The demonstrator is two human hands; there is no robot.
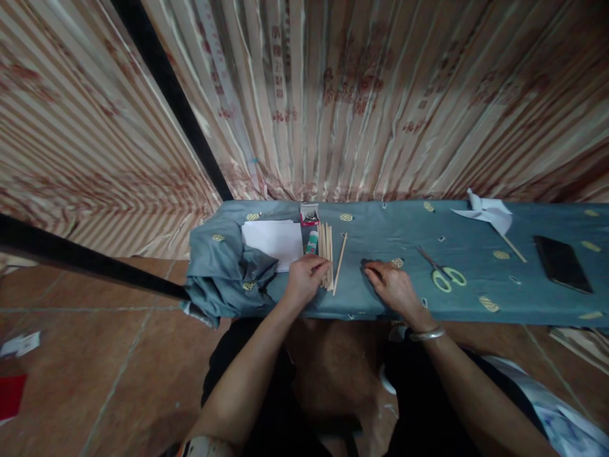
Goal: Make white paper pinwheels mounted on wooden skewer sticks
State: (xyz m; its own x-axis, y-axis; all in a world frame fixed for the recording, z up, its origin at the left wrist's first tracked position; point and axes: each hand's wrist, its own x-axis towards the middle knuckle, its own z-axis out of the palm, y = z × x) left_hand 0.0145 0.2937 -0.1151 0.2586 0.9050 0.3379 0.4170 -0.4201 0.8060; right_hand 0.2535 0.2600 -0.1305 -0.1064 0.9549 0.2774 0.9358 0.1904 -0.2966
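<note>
My left hand (pixel 305 279) is closed in a pinch at the left edge of a row of thin wooden sticks (pixel 326 238); what its fingertips hold, if anything, is hidden. One separate stick (pixel 340 263) lies slightly apart, to the right of the row. My right hand (pixel 392 287) rests on the cloth with its fingers curled together, and I cannot make out anything in them. Beside the row lies a green and white glue tube (pixel 312 242). Behind it stands a small open box (pixel 309 214) with small metal pieces inside. White paper sheets (pixel 271 240) lie left of the tube.
Right of my right hand are scissors (pixel 441 274) with light green handles. Farther right lie a white paper pinwheel (pixel 490 212) on a stick and a dark phone (pixel 562 263). The grey-blue cloth (pixel 228 263) is bunched at the left end. A striped curtain (pixel 352 127) hangs behind.
</note>
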